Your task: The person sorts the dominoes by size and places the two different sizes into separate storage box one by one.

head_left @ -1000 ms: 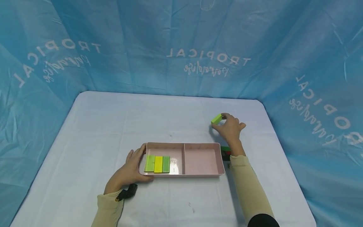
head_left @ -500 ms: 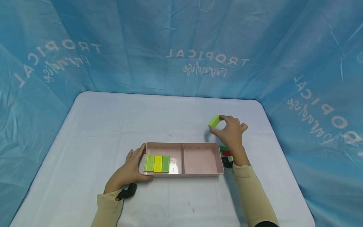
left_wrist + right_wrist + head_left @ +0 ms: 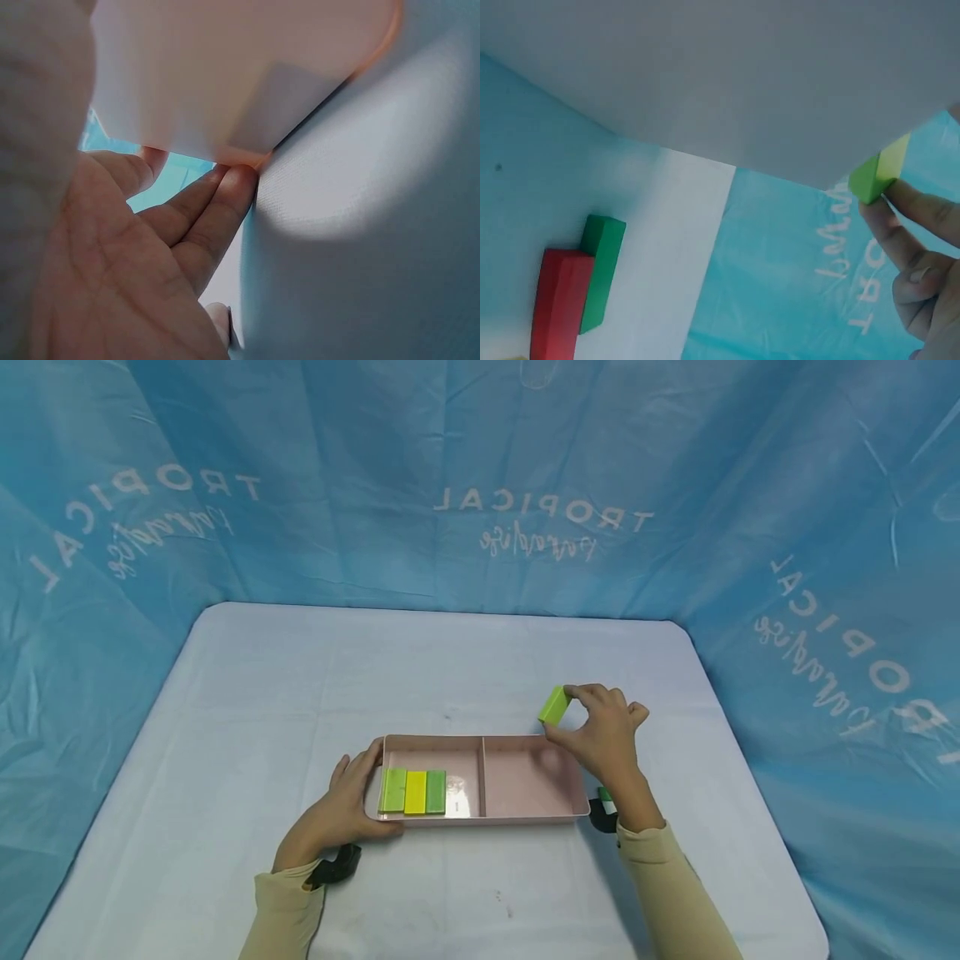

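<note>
My left hand point(image 3: 341, 806) grips the left end of a pink two-compartment box point(image 3: 536, 817), thumb at the near side and fingers at the far side. In the left wrist view, fingertips point(image 3: 238, 184) touch the box wall point(image 3: 180, 82). Between thumb and fingertips my right hand point(image 3: 606, 735) pinches a light green block point(image 3: 555, 705), tilted above the far rim of the right compartment. The right wrist view shows that block point(image 3: 877, 171) partly hidden behind the box. Inside the left compartment, a light green block point(image 3: 393, 790), a yellow block point(image 3: 416, 792) and a green block point(image 3: 436, 792) lie side by side.
On the table right of the box, a red block point(image 3: 559, 300) and a dark green block point(image 3: 604, 274) lie side by side, mostly hidden by the right arm in the head view. A white cloth point(image 3: 262, 693) covers the table. Blue printed sheets point(image 3: 360, 485) hang around it.
My right hand has brought the light green block leftward and nearer, from beyond the box to its far rim. The left hand still holds the box in place.
</note>
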`<act>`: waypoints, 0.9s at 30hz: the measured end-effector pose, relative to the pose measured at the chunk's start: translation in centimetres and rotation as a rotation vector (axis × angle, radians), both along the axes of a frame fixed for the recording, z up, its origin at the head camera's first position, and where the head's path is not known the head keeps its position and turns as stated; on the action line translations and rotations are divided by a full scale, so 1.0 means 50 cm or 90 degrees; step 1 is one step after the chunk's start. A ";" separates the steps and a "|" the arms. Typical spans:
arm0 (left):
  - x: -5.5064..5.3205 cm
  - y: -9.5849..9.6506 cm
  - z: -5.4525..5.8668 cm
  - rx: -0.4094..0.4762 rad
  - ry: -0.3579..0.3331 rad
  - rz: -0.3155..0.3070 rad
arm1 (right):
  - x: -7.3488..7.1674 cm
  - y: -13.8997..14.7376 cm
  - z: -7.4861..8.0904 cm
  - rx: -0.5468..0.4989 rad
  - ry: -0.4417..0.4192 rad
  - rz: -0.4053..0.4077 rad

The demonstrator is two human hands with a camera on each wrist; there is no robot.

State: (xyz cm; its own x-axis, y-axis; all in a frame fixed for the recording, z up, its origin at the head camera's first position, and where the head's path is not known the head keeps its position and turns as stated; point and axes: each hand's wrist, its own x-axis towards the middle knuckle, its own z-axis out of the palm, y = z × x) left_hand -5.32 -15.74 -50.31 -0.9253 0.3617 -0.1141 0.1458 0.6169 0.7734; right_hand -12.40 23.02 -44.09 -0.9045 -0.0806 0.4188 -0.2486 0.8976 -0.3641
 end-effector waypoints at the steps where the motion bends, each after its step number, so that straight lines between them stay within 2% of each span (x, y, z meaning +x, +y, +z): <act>1: 0.000 0.000 0.001 0.001 -0.002 0.000 | 0.002 -0.002 0.000 0.000 0.002 0.004; 7: 0.000 0.002 0.002 0.002 -0.004 0.002 | 0.019 -0.010 0.007 0.014 0.019 0.037; 12: 0.000 0.001 0.001 -0.004 0.000 0.002 | 0.037 -0.011 0.013 0.029 0.016 0.038; 16: 0.000 -0.001 0.000 -0.006 0.007 0.001 | 0.054 -0.014 0.007 0.036 0.007 0.038; 27: 0.000 0.001 -0.002 -0.007 0.005 -0.001 | 0.087 -0.048 -0.007 0.025 -0.003 0.083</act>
State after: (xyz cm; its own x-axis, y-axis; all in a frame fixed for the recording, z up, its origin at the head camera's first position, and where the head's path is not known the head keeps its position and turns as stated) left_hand -5.35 -15.70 -50.42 -0.9254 0.3626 -0.1104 0.1536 0.6249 0.7654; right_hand -8.04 20.62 -44.45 -0.8873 -0.2134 0.4089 -0.3622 0.8713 -0.3312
